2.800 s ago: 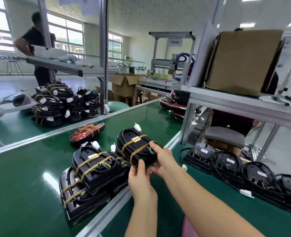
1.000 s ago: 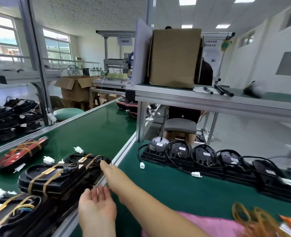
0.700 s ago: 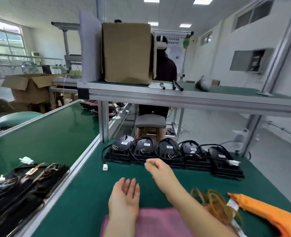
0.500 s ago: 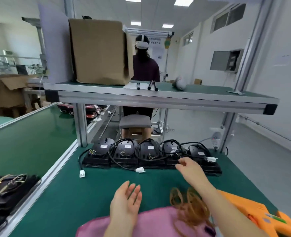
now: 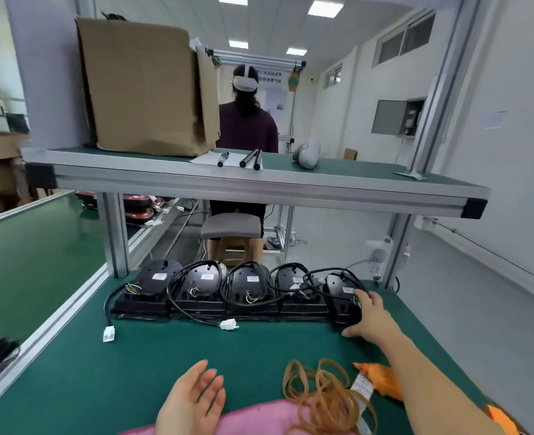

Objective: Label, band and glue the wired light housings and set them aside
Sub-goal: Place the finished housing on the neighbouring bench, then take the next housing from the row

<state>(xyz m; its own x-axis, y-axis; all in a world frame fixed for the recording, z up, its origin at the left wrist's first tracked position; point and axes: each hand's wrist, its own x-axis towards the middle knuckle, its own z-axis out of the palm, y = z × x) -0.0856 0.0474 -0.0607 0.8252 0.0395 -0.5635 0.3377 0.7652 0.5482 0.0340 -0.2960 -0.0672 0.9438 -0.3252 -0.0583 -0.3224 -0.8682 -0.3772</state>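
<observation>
Several black wired light housings stand in a row [image 5: 237,293] on the green bench [image 5: 108,381], each with a white label and looped black cable. My right hand [image 5: 369,318] reaches to the rightmost housing [image 5: 341,299], fingers on its top and thumb at its front corner. My left hand [image 5: 193,400] hovers open, palm up, near the front edge and holds nothing. A heap of tan rubber bands [image 5: 322,397] lies beside my right forearm. An orange glue gun [image 5: 381,379] shows behind that forearm, partly hidden.
Two loose white connectors [image 5: 108,334] [image 5: 229,324] lie in front of the row. An aluminium shelf [image 5: 259,186] overhangs the row, carrying a cardboard box [image 5: 146,86] and pens. A green conveyor [image 5: 30,252] runs on the left. A person [image 5: 246,124] sits behind the shelf, facing away.
My view swung right from the banded housings on the conveyor to the bench. My right hand reached across to the rightmost housing in the row; my left hand stayed open and low.
</observation>
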